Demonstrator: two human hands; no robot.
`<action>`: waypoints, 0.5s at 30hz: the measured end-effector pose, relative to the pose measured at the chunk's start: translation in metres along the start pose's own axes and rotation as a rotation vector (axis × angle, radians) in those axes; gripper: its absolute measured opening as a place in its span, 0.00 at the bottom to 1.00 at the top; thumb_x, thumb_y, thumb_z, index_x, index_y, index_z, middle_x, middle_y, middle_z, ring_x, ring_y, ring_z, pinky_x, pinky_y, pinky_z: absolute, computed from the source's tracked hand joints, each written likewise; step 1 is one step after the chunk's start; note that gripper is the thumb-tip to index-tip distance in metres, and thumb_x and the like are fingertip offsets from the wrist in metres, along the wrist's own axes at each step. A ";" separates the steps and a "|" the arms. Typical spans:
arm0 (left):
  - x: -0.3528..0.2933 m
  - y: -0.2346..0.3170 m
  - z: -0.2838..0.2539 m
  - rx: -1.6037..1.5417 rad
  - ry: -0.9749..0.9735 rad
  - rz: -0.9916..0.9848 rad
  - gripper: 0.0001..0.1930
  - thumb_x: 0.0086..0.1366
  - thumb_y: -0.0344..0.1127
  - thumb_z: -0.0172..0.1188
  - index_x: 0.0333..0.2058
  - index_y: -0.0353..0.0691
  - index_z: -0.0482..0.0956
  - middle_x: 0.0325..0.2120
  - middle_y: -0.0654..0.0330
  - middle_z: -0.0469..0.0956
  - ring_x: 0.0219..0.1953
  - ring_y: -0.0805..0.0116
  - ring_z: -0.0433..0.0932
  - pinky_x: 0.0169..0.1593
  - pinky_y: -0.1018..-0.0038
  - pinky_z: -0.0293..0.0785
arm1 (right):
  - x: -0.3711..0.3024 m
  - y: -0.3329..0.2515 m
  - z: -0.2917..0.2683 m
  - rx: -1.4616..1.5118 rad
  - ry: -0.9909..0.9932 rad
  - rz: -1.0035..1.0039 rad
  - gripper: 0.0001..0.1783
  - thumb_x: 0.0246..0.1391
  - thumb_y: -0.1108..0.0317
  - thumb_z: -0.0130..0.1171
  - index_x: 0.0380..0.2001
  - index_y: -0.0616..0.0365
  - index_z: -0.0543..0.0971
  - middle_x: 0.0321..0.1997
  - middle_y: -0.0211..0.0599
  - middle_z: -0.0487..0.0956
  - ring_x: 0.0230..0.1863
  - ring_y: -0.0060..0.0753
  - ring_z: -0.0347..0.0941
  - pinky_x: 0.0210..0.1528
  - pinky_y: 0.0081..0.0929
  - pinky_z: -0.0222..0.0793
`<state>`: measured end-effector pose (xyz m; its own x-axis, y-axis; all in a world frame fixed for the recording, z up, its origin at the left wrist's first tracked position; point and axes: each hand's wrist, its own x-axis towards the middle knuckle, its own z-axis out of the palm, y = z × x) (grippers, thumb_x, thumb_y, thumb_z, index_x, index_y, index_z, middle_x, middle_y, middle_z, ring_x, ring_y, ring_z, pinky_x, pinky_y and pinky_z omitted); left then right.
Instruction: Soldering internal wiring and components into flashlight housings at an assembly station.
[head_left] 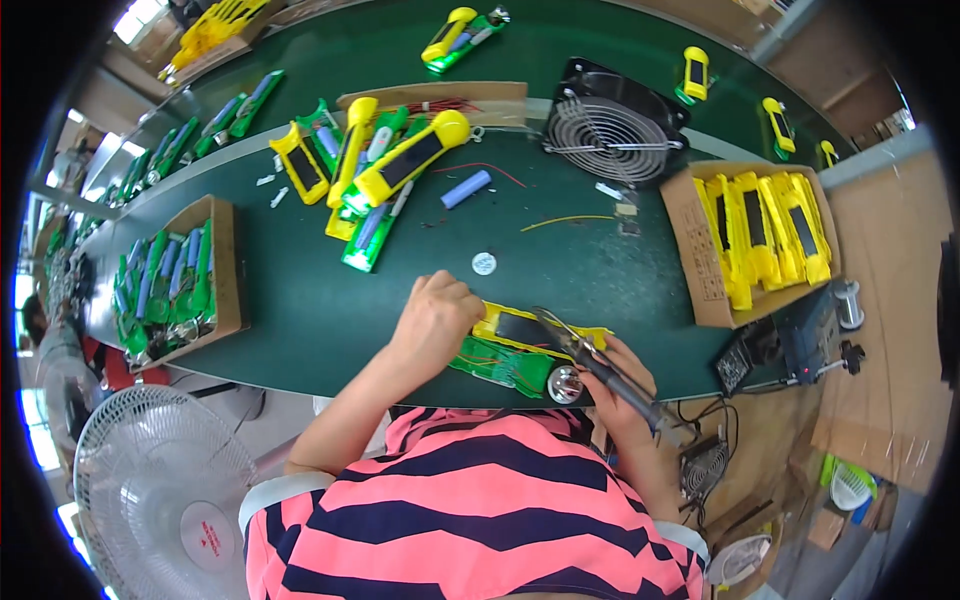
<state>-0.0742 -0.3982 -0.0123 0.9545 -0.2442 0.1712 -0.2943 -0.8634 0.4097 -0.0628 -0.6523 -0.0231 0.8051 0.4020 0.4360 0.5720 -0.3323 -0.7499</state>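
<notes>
My left hand (437,322) is closed in a pinch at the left end of a yellow flashlight casing half (488,326) with a dark panel. In my right hand (622,368) is a soldering iron (632,393) with a dark handle, its metal end slanting over the casing's right part. My right fingertips are close to the casing's right end. Just below lies a green casing half (500,364) with thin red wires inside and a round silver lamp head (565,384) at its right end. What my left fingertips pinch is partly hidden.
A box of green casings (232,270) stands left, a box of yellow casings (697,285) right. Behind are piled flashlight parts (400,170), a blue cylindrical battery (466,189), a white disc (484,264) and a black fan (612,130). A solder spool (848,304) stands far right.
</notes>
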 end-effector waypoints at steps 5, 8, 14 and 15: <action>0.013 0.002 0.006 -0.050 -0.104 0.044 0.01 0.45 0.30 0.59 0.19 0.42 0.77 0.19 0.65 0.70 0.32 0.65 0.66 0.40 0.70 0.61 | -0.005 0.012 0.023 0.708 0.252 0.599 0.10 0.48 0.77 0.54 0.35 0.68 0.70 0.23 0.40 0.74 0.25 0.27 0.74 0.28 0.22 0.72; 0.013 0.008 0.008 -0.003 -0.116 0.012 0.00 0.44 0.31 0.59 0.19 0.44 0.77 0.18 0.65 0.69 0.31 0.65 0.66 0.39 0.69 0.60 | 0.004 0.012 0.023 0.784 0.243 0.736 0.08 0.49 0.77 0.53 0.33 0.68 0.70 0.23 0.40 0.75 0.21 0.24 0.72 0.24 0.20 0.71; 0.013 0.015 0.010 0.147 -0.161 0.004 0.01 0.45 0.31 0.58 0.19 0.45 0.78 0.18 0.63 0.68 0.31 0.65 0.65 0.38 0.69 0.59 | 0.007 0.010 0.025 0.772 0.164 0.774 0.06 0.49 0.77 0.53 0.31 0.68 0.71 0.23 0.40 0.75 0.20 0.22 0.72 0.21 0.15 0.68; 0.014 0.015 0.010 0.166 -0.177 0.001 0.02 0.45 0.31 0.57 0.19 0.45 0.78 0.19 0.63 0.68 0.31 0.65 0.65 0.37 0.69 0.59 | 0.008 0.010 0.025 0.753 0.150 0.777 0.06 0.49 0.77 0.53 0.31 0.68 0.71 0.22 0.39 0.75 0.20 0.22 0.72 0.21 0.15 0.68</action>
<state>-0.0653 -0.4189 -0.0126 0.9519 -0.3064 0.0056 -0.2977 -0.9203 0.2539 -0.0550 -0.6310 -0.0394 0.9452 0.1834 -0.2700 -0.3019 0.1773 -0.9367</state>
